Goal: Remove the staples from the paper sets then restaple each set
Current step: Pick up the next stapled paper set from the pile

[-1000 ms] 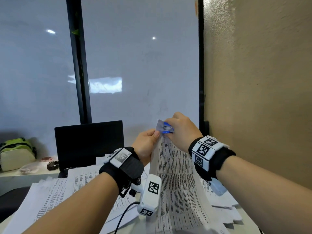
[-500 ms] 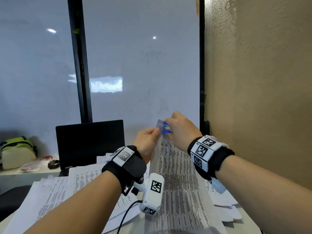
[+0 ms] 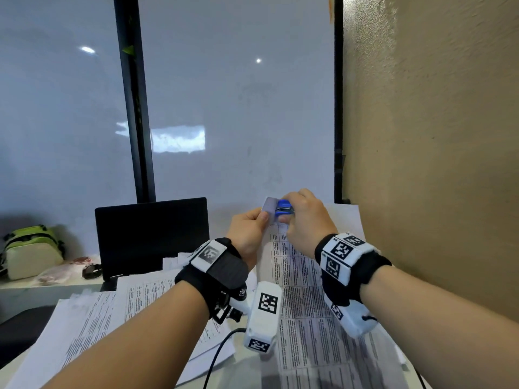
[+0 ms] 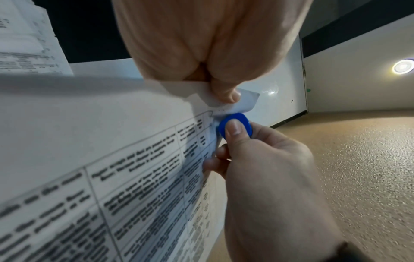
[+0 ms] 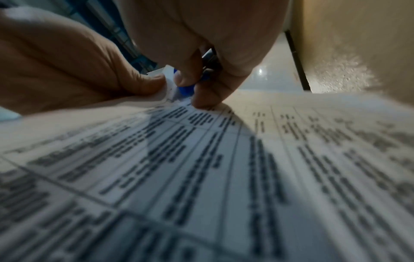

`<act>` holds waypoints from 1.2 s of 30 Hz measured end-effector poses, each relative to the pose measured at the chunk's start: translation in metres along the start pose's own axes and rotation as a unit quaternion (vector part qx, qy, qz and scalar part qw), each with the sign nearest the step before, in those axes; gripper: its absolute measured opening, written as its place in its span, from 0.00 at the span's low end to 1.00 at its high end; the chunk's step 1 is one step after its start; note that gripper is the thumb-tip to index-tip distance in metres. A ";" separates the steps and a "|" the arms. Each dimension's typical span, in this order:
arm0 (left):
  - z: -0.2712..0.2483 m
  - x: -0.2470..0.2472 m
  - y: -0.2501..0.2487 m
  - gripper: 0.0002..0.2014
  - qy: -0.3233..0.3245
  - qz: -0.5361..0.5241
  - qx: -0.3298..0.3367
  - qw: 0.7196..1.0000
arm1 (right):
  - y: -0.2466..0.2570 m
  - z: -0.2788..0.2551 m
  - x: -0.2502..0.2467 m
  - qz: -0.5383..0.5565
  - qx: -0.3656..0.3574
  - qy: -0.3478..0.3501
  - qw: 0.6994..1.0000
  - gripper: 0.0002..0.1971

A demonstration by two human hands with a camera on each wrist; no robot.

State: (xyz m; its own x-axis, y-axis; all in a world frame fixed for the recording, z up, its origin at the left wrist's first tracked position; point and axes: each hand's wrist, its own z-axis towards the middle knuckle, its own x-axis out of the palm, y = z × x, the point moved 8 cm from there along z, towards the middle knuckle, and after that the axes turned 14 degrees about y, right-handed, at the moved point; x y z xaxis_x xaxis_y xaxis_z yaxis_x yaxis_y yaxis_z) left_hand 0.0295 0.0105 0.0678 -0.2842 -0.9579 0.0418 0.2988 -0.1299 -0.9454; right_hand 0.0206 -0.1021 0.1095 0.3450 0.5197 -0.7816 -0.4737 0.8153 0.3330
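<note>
Right hand (image 3: pixel 304 220) hides most of blue staple remover (image 3: pixel 284 206).

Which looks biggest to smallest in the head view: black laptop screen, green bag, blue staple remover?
1. Black laptop screen.
2. Green bag, though it sits further off, so its true size is unsure.
3. Blue staple remover, mostly hidden by the right hand.

Both forearms raised, left hand (image 3: pixel 247 234) pinching — right hand (image 3: pixel 306 220) clenched

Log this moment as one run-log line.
step: staple removal | left hand: pinches corner of paper set | right hand: holds blue staple remover at that corner | papers raised off desk
</note>
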 end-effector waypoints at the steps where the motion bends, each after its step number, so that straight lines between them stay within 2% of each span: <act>1: 0.002 0.000 0.002 0.13 0.000 -0.008 0.001 1.000 | -0.002 0.000 0.000 0.022 0.005 -0.008 1.000 0.15; 5: 0.005 -0.002 0.006 0.15 0.004 -0.031 -0.002 0.999 | -0.011 0.003 0.001 0.104 0.022 -0.022 0.994 0.10; 9: 0.008 -0.005 0.007 0.16 0.015 -0.019 -0.013 1.000 | -0.024 0.004 0.011 0.250 0.057 -0.008 0.967 0.05; 13: 0.007 -0.013 0.013 0.16 0.017 0.009 -0.029 0.999 | -0.031 0.004 0.021 0.341 0.060 0.045 0.937 0.09; 17: 0.008 -0.027 0.028 0.16 -0.013 0.050 -0.062 0.997 | -0.050 0.001 0.012 0.379 0.085 0.016 0.921 0.06; 20: 0.013 -0.029 0.035 0.14 -0.039 0.070 -0.052 0.995 | -0.078 -0.002 0.018 0.344 0.132 0.027 0.929 0.05; 24: 0.031 -0.026 0.051 0.06 -0.051 0.136 -0.056 0.988 | -0.131 -0.026 0.032 0.164 0.213 0.105 0.958 0.07; 27: 0.045 -0.022 0.070 0.09 -0.054 0.164 -0.060 0.983 | -0.180 -0.062 0.040 0.021 0.296 0.195 0.935 0.07; 30: 0.051 -0.011 0.081 0.10 -0.059 0.187 -0.067 0.978 | -0.215 -0.097 0.032 -0.088 0.354 0.253 0.896 0.10; 33: 0.054 0.001 0.088 0.14 -0.070 0.197 -0.070 0.975 | -0.240 -0.124 0.027 -0.125 0.387 0.299 0.863 0.09; 36: 0.059 0.008 0.095 0.19 -0.081 0.215 -0.080 0.970 | -0.253 -0.136 0.026 -0.126 0.401 0.329 0.846 0.12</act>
State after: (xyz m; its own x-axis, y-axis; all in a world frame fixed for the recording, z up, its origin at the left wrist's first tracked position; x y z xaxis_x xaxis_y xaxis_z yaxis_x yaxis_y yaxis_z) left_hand 0.1089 -0.0245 -0.0023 -0.0149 -0.9443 -0.3288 0.2098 0.3186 -0.9244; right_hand 0.0392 -0.3294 -0.0672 -0.2964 0.2644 -0.9177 0.3403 0.9271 0.1572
